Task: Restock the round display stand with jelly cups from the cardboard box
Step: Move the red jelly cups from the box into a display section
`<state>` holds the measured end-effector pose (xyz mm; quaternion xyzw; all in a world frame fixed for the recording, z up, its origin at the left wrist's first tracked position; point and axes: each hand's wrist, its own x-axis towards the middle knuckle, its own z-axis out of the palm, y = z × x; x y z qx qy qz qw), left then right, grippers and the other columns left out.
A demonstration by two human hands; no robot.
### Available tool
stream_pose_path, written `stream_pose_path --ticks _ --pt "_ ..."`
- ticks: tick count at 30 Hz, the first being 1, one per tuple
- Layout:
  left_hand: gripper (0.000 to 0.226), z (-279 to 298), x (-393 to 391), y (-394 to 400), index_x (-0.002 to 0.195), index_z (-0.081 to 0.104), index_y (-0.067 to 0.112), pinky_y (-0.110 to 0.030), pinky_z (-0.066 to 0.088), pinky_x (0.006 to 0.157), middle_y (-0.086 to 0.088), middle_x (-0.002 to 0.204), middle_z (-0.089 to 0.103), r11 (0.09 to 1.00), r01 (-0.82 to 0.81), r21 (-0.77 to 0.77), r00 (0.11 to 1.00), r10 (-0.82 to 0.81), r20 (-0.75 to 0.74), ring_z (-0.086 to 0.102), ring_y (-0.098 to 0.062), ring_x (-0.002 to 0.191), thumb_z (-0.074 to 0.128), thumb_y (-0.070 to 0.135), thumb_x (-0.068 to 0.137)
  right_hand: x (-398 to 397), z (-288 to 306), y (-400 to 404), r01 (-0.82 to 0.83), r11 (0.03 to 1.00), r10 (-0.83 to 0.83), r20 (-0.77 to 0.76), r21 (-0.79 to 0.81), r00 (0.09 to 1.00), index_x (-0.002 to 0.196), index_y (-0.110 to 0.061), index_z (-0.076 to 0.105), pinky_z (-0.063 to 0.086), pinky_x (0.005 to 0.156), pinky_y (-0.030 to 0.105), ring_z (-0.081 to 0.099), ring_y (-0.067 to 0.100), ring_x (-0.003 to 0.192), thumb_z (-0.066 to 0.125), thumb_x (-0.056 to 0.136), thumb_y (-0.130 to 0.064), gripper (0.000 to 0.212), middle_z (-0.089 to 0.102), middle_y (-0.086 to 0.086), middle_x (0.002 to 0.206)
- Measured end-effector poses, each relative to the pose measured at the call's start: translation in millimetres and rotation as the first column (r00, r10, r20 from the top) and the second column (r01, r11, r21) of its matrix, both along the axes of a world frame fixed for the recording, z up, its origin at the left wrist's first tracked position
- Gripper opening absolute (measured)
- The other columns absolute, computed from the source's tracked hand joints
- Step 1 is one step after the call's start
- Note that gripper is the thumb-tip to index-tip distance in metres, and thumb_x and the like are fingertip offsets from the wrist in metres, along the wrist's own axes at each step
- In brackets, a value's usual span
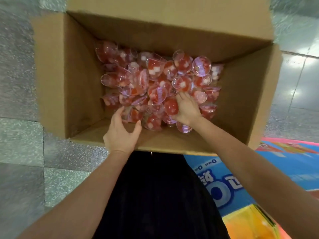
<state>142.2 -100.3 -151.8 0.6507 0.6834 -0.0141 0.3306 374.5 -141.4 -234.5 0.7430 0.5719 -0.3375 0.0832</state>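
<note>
Across the upper and middle part of the frame we see the cardboard box (pixel 72 80) standing open on a grey speckled floor (pixel 20 152), its flaps (pixel 50 69) folded outward on all sides. At its bottom lies a loose heap of jelly cups (pixel 155 80), clear plastic shells with red jelly and pale pieces inside, tumbled at every angle, some on their sides and some bottom up. The heap fills the centre and right of the box floor, while bare cardboard shows along the near wall.

Both of our hands reach down into the box from the lower edge of the frame. Our left hand (pixel 120 133), at lower centre left of the heap, has its fingers curled around cups at the near left edge of the pile, thumb spread toward the right; how many cups it holds we cannot tell. Our right hand (pixel 186 109), just right of centre, curls its fingers and thumb around a red cup (pixel 170 105), with other cups touching it on all sides.

Between our forearms a dark garment (pixel 155 195) fills the lower middle. At lower right we see part of a bright blue, orange and yellow printed surface (pixel 259 169) beside the box; whether it belongs to the display stand we cannot tell.
</note>
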Motion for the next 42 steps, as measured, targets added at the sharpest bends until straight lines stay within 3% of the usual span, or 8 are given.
stream_pose_path --ticks 3,5,8,11,19,23,27,42 --pt "0.078 4.8 0.1 0.1 0.139 0.03 0.038 -0.039 0.05 0.083 0.015 0.129 0.055 0.999 0.039 -0.029 0.999 -0.039 0.003 0.06 -0.011 0.108 0.054 0.066 0.071 -8.7 25.1 -2.3 0.396 0.918 -0.38 -0.283 0.0 0.881 0.121 -0.011 0.05 0.044 0.09 0.029 0.054 0.019 0.105 0.076 0.073 -0.043 0.064 0.058 0.003 0.115" --pt "0.084 10.2 -0.5 0.5 0.142 0.025 0.041 -0.038 0.049 0.081 0.016 0.133 0.052 0.991 0.116 -0.064 0.993 -0.114 0.034 0.058 -0.01 0.114 0.058 0.068 0.07 -18.2 40.2 -1.2 0.661 0.692 -0.699 -0.502 -0.292 0.509 0.125 -0.011 0.047 0.046 0.081 0.025 0.058 0.016 0.101 0.072 0.08 -0.041 0.06 0.06 0.002 0.118" --pt "0.098 19.9 -2.2 2.8 0.145 0.016 0.048 -0.037 0.05 0.082 0.016 0.142 0.045 0.952 0.287 -0.105 0.957 -0.28 0.076 0.053 -0.008 0.122 0.052 0.079 0.059 -31.4 53.5 2.1 0.517 0.337 -0.915 -0.402 -0.787 -0.015 0.13 -0.016 0.05 0.049 0.093 0.036 0.061 0.027 0.11 0.053 0.091 -0.051 0.053 0.058 0.011 0.13" --pt "0.104 24.3 -4.0 3.8 0.144 0.011 0.053 -0.037 0.053 0.088 0.017 0.146 0.041 0.919 0.376 -0.12 0.925 -0.365 0.103 0.05 -0.007 0.126 0.054 0.083 0.054 -52.7 59.1 -1.5 0.36 0.222 -0.945 -0.29 -0.906 -0.148 0.119 -0.014 0.059 0.043 0.1 0.038 0.062 0.028 0.102 0.043 0.092 -0.054 0.051 0.064 0.014 0.116" --pt "0.086 16.5 1.1 -0.5 0.136 0.039 0.038 -0.038 0.046 0.088 0.013 0.132 0.052 0.986 0.147 -0.073 0.989 -0.145 0.04 0.055 -0.016 0.119 0.081 0.051 0.062 -64.1 63.2 11.1 0.346 0.48 -0.87 -0.385 -0.806 0.308 0.118 -0.009 0.058 0.046 0.071 0.029 0.062 0.019 0.08 0.035 0.093 -0.065 0.065 0.065 0.004 0.094" --pt "0.085 10.5 1.5 -4.9 0.137 0.043 0.032 -0.036 0.043 0.082 0.01 0.13 0.052 0.995 0.093 -0.031 0.996 -0.093 -0.01 0.051 -0.016 0.12 0.081 0.044 0.062 -49.6 26.4 25.8 0.586 0.774 -0.633 -0.309 -0.238 0.71 0.132 -0.009 0.047 0.049 0.086 0.038 0.06 0.027 0.099 0.05 0.093 -0.052 0.058 0.062 0.008 0.11" --pt "0.086 5.3 -0.7 -7.3 0.138 0.045 0.031 -0.036 0.044 0.08 0.008 0.125 0.055 0.997 0.083 -0.001 0.996 -0.083 -0.024 0.051 -0.014 0.119 0.082 0.043 0.061 -37.1 -4.8 47.3 0.226 0.969 -0.212 -0.138 0.099 0.967 0.144 -0.01 0.032 0.037 0.107 0.039 0.034 0.027 0.134 0.069 0.083 -0.037 0.076 0.039 0.011 0.144" --pt "0.085 0.4 -3.5 -11.1 0.133 0.051 0.029 -0.036 0.05 0.07 0.003 0.111 0.063 0.987 0.125 0.097 0.992 -0.127 0.011 0.063 -0.024 0.1 0.085 0.042 0.056 -70.6 -18.9 19.6 0.472 0.87 -0.434 -0.234 0.143 0.87 0.144 -0.014 0.034 0.04 0.105 0.045 0.045 0.027 0.125 0.08 0.066 -0.052 0.098 0.047 0.008 0.135"
